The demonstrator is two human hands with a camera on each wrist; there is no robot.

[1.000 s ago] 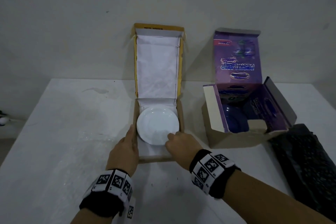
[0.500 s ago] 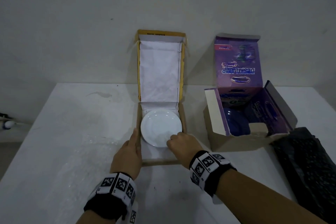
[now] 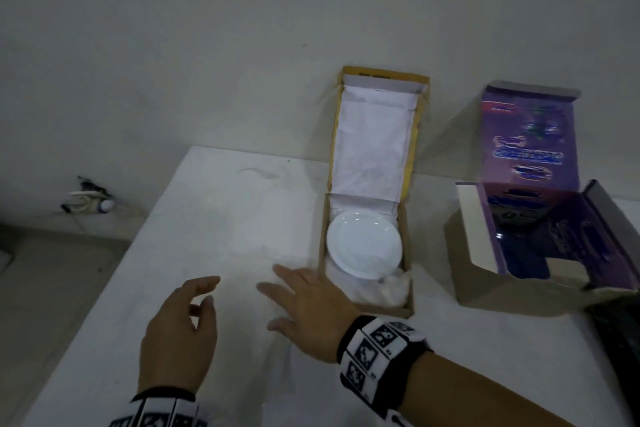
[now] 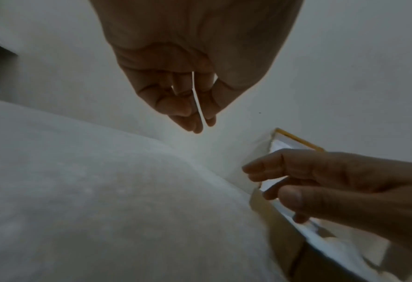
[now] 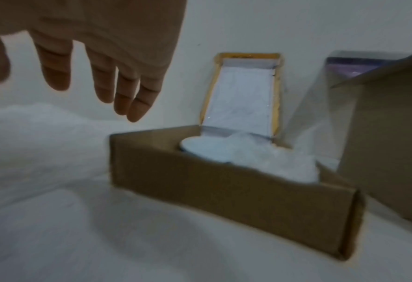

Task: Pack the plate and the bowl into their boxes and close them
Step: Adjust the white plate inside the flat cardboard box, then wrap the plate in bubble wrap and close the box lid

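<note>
A white plate (image 3: 363, 248) lies flat in the brown cardboard box (image 3: 408, 288), whose paper-lined lid (image 3: 375, 135) stands upright against the wall. White wrapping paper (image 3: 391, 284) is crumpled at the box's near end. To the right, a dark blue bowl (image 3: 519, 253) sits inside the purple box (image 3: 485, 291), with its flaps up. Both hands hover over the table left of the plate box and hold nothing. My left hand (image 3: 204, 291) has loosely curled fingers. My right hand (image 3: 277, 291) has its fingers spread straight, close to the box's left wall (image 5: 224, 190).
The white table (image 3: 207, 218) stretches to the left of the boxes, and its left edge drops to the floor. A dark bag (image 3: 620, 340) lies at the right edge by the purple box. A wall socket with cables (image 3: 90, 203) sits low on the wall.
Both hands have let go of the plate box's near end and moved left over the table. The view has swung left. The plate stays in its box.
</note>
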